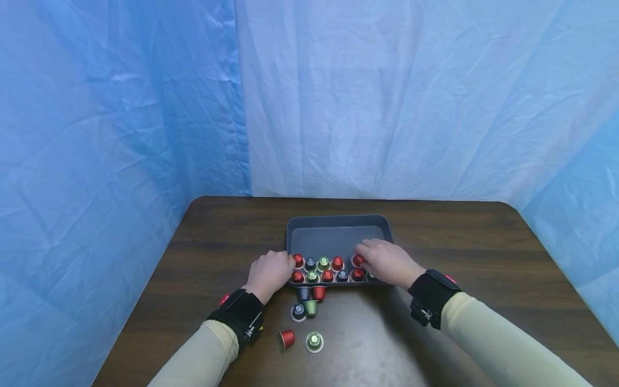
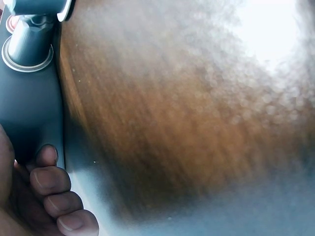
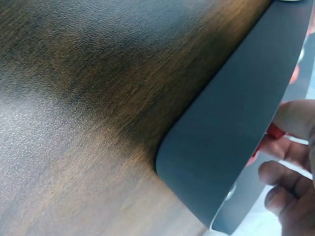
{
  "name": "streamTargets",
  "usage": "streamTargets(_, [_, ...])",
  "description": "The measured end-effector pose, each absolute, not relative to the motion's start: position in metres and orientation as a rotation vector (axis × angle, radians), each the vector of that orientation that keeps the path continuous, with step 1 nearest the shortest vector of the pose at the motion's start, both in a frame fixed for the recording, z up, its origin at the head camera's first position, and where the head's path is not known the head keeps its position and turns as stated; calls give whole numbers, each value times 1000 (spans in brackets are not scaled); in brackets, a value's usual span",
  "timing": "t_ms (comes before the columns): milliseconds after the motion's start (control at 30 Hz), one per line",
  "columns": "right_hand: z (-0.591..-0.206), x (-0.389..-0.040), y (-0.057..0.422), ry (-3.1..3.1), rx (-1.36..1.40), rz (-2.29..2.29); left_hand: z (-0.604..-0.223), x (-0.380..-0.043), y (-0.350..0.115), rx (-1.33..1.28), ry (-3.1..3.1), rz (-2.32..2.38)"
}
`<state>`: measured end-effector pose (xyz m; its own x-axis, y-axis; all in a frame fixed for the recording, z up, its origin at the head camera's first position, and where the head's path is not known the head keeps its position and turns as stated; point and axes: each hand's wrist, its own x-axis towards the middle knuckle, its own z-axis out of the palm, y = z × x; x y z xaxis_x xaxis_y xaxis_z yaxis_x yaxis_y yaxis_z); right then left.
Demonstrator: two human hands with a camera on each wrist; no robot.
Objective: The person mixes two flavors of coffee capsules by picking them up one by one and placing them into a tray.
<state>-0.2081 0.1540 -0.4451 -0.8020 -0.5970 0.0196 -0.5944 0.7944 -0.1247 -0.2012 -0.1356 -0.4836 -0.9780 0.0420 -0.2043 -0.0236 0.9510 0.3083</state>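
A dark grey tray (image 1: 338, 235) holds two rows of red, green and dark blue coffee capsules along its near side. My left hand (image 1: 271, 273) grips the tray's left end, its fingers (image 2: 51, 180) curled at the wall in the left wrist view. Over the tray's right part, my right hand (image 1: 388, 262) pinches a red coffee capsule (image 1: 358, 260) between thumb and finger. In the right wrist view that red capsule shows just past the tray's wall (image 3: 216, 118).
Just in front of the tray, dark blue capsules (image 1: 299, 312), a red capsule (image 1: 319, 293) and a green one (image 1: 311, 308) stand close together. Nearer me on the brown wooden table (image 1: 232, 226) are another red capsule (image 1: 286, 339) and green capsule (image 1: 314, 342). Blue curtains (image 1: 338, 97) hang behind.
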Motion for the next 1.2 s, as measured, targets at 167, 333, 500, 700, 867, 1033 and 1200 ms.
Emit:
streamTargets(167, [-448,-210,154,2965,-1024,-150,-484,-201,-135,8,2888,462])
streamTargets(333, [-451,-210,154,2966,-1062,-138,-484,-200,-136,11,2892,462])
streamTargets(500, [-452,-209,156,2976,-1107,-146,-484,-200,-135,16,2893,469])
streamTargets(700, [-453,-209,155,2973,-1085,-131,-484,-201,-135,21,2901,453])
streamTargets(867, [-454,-209,155,2964,-1069,-124,-484,-201,-134,13,2894,462])
streamTargets(1033, [-455,-208,156,2964,-1076,-137,-484,-201,-134,10,2893,473])
streamTargets(1200, [-455,-207,157,2986,-1095,-154,-485,-201,-135,6,2890,486])
